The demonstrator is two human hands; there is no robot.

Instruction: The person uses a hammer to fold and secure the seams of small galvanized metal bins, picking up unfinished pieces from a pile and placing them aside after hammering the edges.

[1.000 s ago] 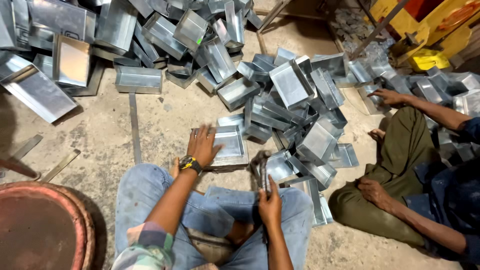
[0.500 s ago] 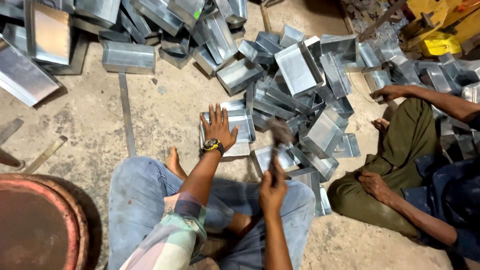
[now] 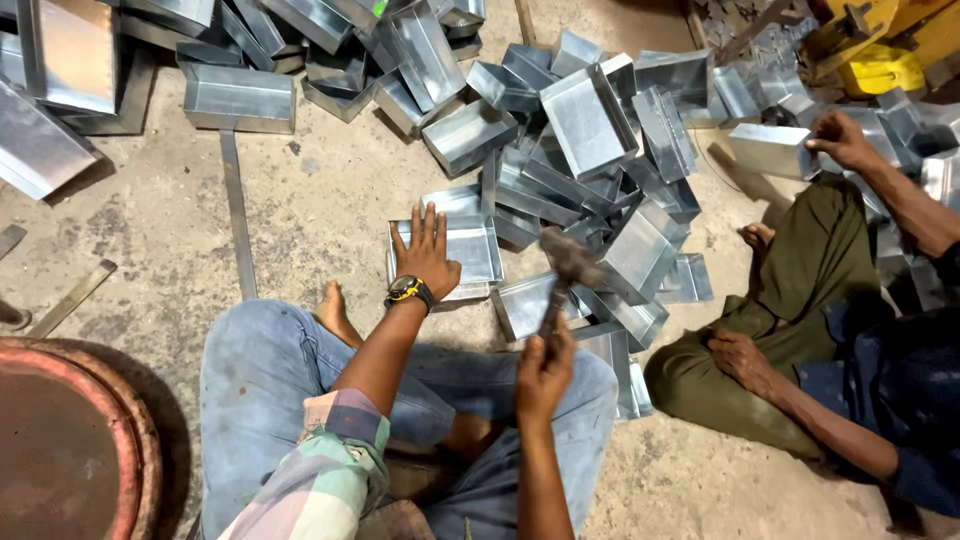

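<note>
The left hand (image 3: 428,255) lies flat, fingers spread, pressing a shallow rectangular galvanised sheet-metal tray (image 3: 462,245) onto the concrete floor (image 3: 320,215). Just right of it, the right hand (image 3: 545,365) grips a raised dark-headed hammer (image 3: 566,262). Beyond both lies a heap of similar shiny metal trays (image 3: 590,130). This looks like the hammering step; the blow needs a steady tray and clear fingers.

Faded blue jeans (image 3: 260,370) cover both legs. Above them, a rolled plaid sleeve (image 3: 320,470) in green, pink and white. Beyond the sleeve, a black-and-yellow wristwatch (image 3: 408,291).
</note>
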